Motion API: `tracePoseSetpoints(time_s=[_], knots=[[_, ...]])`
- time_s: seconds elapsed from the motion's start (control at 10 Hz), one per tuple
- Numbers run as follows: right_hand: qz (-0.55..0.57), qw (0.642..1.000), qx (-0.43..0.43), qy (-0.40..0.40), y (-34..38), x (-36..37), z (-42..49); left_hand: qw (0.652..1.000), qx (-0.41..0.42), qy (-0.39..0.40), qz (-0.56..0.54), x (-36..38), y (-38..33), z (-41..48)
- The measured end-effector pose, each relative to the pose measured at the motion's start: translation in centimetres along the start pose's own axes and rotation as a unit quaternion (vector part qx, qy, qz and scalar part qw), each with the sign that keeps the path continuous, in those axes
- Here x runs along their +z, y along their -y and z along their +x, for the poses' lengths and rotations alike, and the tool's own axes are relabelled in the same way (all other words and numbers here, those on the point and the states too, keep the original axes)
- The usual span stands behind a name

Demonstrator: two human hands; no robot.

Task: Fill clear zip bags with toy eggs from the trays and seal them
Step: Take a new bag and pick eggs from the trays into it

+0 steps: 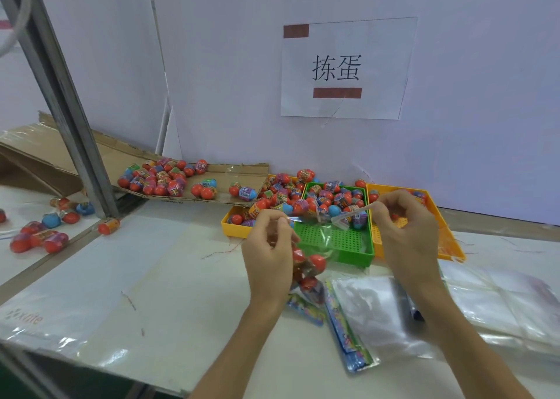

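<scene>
My left hand [268,247] and my right hand [406,232] each pinch one end of the top edge of a clear zip bag [321,241], held above the table in front of the green tray [339,241]. Several red toy eggs [315,263] hang in the bottom of the bag between my hands. The green tray holds more eggs at its far end. A yellow tray [233,227] on the left is piled with eggs, and another yellow tray [448,244] stands to the right, partly hidden by my right hand.
Filled bags of eggs [163,180] lie on a cardboard sheet [212,171] at the back left, and more [39,238] at the far left past a metal post [75,144]. Empty clear bags [378,313] and colourful packets [345,335] lie near my right forearm. A white wall with a paper sign [345,68] stands behind.
</scene>
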State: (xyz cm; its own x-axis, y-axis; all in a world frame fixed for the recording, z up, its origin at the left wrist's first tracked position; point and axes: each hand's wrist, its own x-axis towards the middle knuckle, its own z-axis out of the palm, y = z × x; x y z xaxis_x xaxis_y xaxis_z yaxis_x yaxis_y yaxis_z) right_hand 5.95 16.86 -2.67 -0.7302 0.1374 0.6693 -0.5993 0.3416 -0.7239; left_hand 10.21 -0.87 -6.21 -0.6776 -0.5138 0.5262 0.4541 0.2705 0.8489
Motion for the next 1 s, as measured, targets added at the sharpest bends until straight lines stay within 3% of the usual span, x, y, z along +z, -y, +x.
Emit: tracePoseSetpoints(time_s=[0.3, 0.4, 0.5, 0.6, 0.7, 0.8, 0.9, 1.0], knots=[[-0.016, 0.994, 0.070, -0.086, -2.0, -2.9, 2.2, 0.980, -0.106, -0.166, -0.036, -0.6, 0.9, 0.9], [-0.066, 0.993, 0.080, 0.061, -1.3, -3.9, 3.6, 0.981, -0.111, -0.155, -0.035, -0.6, 1.1, 0.9], [-0.098, 0.949, 0.048, 0.296, 1.8, -3.9, 5.4, 0.984, -0.103, -0.142, -0.029, -0.4, 1.0, 0.8], [-0.123, 0.853, -0.005, 0.508, 5.4, -5.2, 8.9, 0.984, -0.106, -0.139, -0.031, -0.5, 1.1, 0.8], [0.044, 0.829, -0.029, 0.557, 7.2, -7.0, 12.8, 0.982, -0.118, -0.143, -0.033, -0.5, 1.2, 1.0], [0.212, 0.860, 0.173, 0.430, 3.9, -6.2, 14.4, 0.982, -0.123, -0.138, -0.037, -0.5, 1.1, 0.9], [-0.411, 0.684, 0.266, 0.541, -1.7, -5.4, 14.6, 0.983, -0.127, -0.126, -0.032, -0.5, 1.0, 0.6], [-0.393, 0.767, 0.186, 0.471, -2.5, -6.1, 16.4, 0.983, -0.129, -0.127, -0.034, -0.5, 1.0, 1.0]])
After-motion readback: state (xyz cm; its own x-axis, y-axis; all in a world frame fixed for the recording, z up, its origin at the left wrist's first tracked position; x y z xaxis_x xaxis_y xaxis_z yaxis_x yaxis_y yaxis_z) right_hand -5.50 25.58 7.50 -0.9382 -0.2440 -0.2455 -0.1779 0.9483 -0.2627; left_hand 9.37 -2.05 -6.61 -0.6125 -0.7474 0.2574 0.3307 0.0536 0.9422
